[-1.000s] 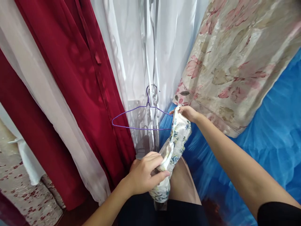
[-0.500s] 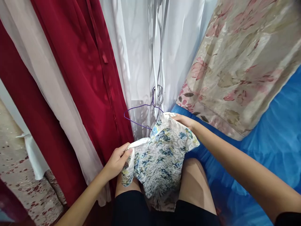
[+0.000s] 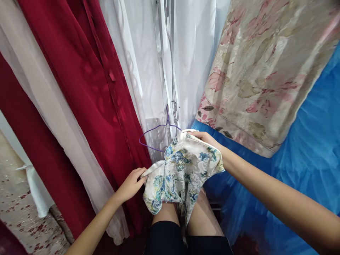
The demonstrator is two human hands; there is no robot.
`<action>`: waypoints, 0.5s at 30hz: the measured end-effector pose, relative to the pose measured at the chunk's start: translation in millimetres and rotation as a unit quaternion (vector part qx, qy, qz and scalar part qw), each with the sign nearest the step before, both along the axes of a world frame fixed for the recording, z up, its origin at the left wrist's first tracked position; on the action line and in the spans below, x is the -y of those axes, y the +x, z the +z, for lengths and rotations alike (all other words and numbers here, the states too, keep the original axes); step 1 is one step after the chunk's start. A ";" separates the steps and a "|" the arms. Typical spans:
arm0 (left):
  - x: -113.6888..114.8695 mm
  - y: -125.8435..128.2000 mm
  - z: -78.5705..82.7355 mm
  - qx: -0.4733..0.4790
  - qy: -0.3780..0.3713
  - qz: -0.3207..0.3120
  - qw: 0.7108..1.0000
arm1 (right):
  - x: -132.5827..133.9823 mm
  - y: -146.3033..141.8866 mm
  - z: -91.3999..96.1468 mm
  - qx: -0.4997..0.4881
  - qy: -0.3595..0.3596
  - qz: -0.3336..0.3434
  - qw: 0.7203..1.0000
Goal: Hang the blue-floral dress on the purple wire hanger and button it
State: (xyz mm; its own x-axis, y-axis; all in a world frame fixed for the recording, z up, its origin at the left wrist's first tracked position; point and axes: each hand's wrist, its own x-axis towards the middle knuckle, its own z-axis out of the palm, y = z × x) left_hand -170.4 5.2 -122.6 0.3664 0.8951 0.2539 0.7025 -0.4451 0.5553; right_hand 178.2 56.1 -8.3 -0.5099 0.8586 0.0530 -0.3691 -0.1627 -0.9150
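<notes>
A pale short-sleeved blouse point(image 3: 176, 163) with blue and yellow flowers hangs stretched between my two hands above my lap. My left hand point(image 3: 130, 183) is closed on its left shoulder edge, thumb below and fingers on top. At the opposite shoulder, near the collar, my right hand point(image 3: 207, 139) grips the cloth, its fingers partly hidden by the fabric. Just behind the blouse hangs a thin purple hanger point(image 3: 151, 130). Its left arm is bare, while its right end passes out of sight behind the blouse's collar and right shoulder.
White straps point(image 3: 164, 60) and white cloth point(image 3: 190, 71) hang behind the hanger. Dark red drapes point(image 3: 77, 81) and a pale sheer length point(image 3: 45, 81) are at left. A floral beige garment point(image 3: 255, 78) and blue ruffled tulle point(image 3: 305, 141) fill the right side.
The blouse's lower part has folded and bunched between my thighs, baring more of my legs. Its left shoulder edge is spread wider. The view has shifted slightly; both hands keep their hold.
</notes>
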 end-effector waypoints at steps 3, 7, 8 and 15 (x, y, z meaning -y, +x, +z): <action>-22.1 -10.6 2.4 0.002 -0.016 -0.015 1.000 | 0.9 12.1 10.2 0.000 -0.058 0.014 0.998; -53.5 -20.2 18.0 0.019 0.042 0.023 0.999 | -2.5 20.2 16.0 0.024 -0.086 0.014 0.996; -60.6 -21.6 22.6 0.024 0.064 0.048 0.997 | -4.0 20.0 16.0 0.028 -0.082 0.006 0.996; -89.8 -23.8 46.8 0.086 0.148 0.138 0.975 | -6.1 15.1 14.6 0.056 -0.069 -0.020 0.996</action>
